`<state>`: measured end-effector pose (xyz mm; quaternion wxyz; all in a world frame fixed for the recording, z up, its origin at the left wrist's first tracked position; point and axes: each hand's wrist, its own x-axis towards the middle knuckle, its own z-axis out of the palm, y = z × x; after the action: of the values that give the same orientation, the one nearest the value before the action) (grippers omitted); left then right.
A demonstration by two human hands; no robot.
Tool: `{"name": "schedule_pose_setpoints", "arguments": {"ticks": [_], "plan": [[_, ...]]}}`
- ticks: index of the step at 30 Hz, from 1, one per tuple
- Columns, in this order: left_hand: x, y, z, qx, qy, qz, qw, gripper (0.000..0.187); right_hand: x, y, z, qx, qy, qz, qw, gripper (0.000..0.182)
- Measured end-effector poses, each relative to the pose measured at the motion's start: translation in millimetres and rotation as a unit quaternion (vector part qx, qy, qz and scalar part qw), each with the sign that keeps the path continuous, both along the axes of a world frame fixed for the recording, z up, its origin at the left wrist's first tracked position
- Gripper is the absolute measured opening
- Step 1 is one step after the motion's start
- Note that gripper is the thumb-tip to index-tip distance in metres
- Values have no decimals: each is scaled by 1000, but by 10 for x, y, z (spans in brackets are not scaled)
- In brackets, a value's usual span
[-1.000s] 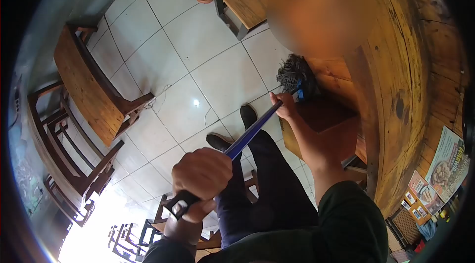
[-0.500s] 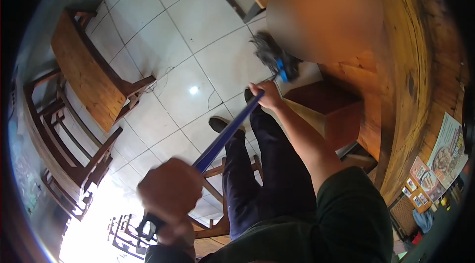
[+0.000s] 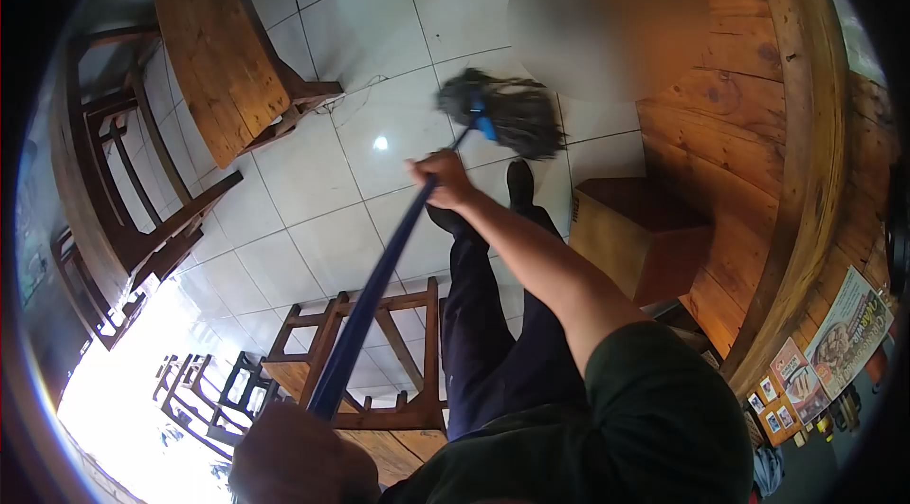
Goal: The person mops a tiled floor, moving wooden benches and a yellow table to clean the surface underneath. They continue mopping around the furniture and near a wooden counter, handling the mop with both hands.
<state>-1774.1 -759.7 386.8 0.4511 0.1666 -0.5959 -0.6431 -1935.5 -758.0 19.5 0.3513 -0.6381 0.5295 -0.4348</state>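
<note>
A mop (image 3: pixel 374 291) with a dark blue handle runs diagonally from the lower left up to the middle of the head view. My right hand (image 3: pixel 444 178) is wrapped around the lower part of the handle, the arm stretched forward. My left hand (image 3: pixel 303 457), partly blurred, closes on the handle's upper end near the bottom edge. The grey stringy mop head (image 3: pixel 517 115), with its blue connector (image 3: pixel 483 118), lies spread on the tiled floor (image 3: pixel 322 238), just ahead of my dark shoes.
A wooden bench (image 3: pixel 223 54) and dark chair frames (image 3: pixel 142 163) stand at the left. On the right are a wooden box (image 3: pixel 635 238) and a plank-sided counter (image 3: pixel 739 153). A wooden chair (image 3: pixel 379 352) is close by my legs. A blurred patch covers the upper right.
The mop head has swung left and fanned out on the floor. Both hands have shifted left, the left one also lower, and the view has turned somewhat.
</note>
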Motion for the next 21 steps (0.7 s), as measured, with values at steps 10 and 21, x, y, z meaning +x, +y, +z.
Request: {"name": "schedule_pose_setpoints", "arguments": {"ticks": [10,21], "plan": [[770,359,328,-73,-118,263,955,28,762,-859,404,201,40,345,916,54],[-920,180,-863,61,82,69,992,36,-2288,579,-1,269,187,64,943,57]]}}
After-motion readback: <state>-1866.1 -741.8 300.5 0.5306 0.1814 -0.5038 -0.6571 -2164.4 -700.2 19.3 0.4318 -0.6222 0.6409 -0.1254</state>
